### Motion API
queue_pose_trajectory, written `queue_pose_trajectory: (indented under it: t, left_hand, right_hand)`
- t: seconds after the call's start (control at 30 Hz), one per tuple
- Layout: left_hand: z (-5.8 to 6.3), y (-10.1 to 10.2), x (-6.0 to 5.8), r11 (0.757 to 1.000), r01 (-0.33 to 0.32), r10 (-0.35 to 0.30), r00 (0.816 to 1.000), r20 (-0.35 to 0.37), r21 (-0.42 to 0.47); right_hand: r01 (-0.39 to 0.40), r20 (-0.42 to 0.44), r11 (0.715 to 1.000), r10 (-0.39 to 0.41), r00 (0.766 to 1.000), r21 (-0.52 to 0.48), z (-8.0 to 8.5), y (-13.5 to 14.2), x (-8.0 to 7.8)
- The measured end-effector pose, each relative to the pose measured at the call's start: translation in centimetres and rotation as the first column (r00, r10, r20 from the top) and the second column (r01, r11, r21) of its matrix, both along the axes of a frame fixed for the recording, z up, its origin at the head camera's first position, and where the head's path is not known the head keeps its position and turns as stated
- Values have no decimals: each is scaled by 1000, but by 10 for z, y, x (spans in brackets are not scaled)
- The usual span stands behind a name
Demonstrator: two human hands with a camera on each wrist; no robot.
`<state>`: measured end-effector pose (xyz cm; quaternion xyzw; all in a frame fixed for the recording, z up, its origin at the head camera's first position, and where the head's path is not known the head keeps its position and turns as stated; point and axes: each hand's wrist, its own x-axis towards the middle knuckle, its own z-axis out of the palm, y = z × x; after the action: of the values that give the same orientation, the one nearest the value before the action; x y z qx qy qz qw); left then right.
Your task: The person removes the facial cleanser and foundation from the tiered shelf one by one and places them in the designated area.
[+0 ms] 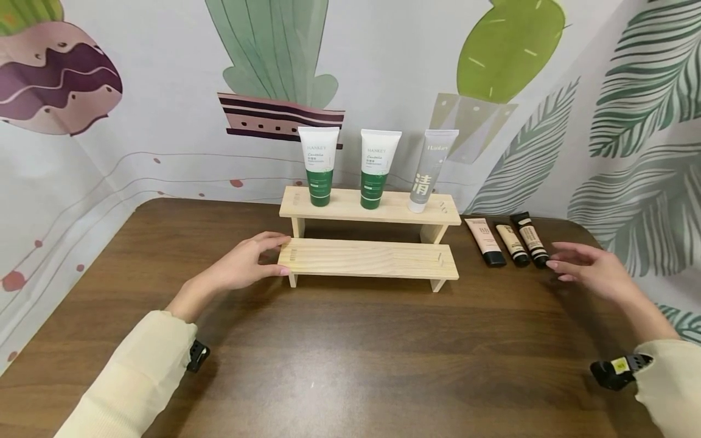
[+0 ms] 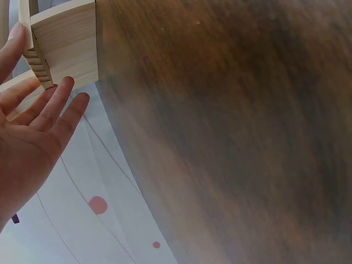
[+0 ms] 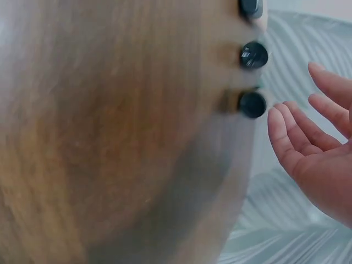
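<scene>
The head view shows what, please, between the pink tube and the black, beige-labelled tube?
A beige, black-capped tube lies between them in the head view.

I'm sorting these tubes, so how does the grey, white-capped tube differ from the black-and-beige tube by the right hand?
The grey, white-capped tube stands cap-down on the pale wooden upper shelf; the black-and-beige tube lies on the brown wood-grain table. The grey tube looks larger, the black-and-beige one smaller. The grey tube's cap is white, the black-and-beige tube's black. Both are tubes with printed fronts.
</scene>
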<state>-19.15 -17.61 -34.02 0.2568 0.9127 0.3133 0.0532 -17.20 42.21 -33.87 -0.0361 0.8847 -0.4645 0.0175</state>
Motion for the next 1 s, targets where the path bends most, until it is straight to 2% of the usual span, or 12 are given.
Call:
queue_pose_trajectory:
  t: [0.3, 0.5, 0.57, 0.7, 0.9, 1.0]
  left_hand:
    - [1, 0, 1, 1000, -4, 4, 1000, 11, 8]
    - [1, -1, 2, 1000, 2, -3, 1000, 11, 21]
    - [0, -1, 2, 1000, 10, -10, 1000, 6, 22]
    - [0, -1, 2, 1000, 17, -17, 1000, -2, 18]
    - [0, 0, 1, 1000, 13, -13, 1000, 3, 28]
    - [0, 0, 1, 999, 13, -13, 1000, 4, 32]
  right_hand:
    - [-107, -102, 989, 117, 988, 99, 24, -40, -3]
    - [-126, -134, 950, 170, 976, 284, 44, -78, -4]
    - [-130, -128, 942, 177, 976, 309, 49, -91, -4]
    - [-192, -147, 930, 247, 958, 314, 58, -114, -5]
    - [-306, -198, 899, 377, 905, 314, 67, -144, -7]
    - [-336, -194, 884, 410, 891, 324, 71, -156, -9]
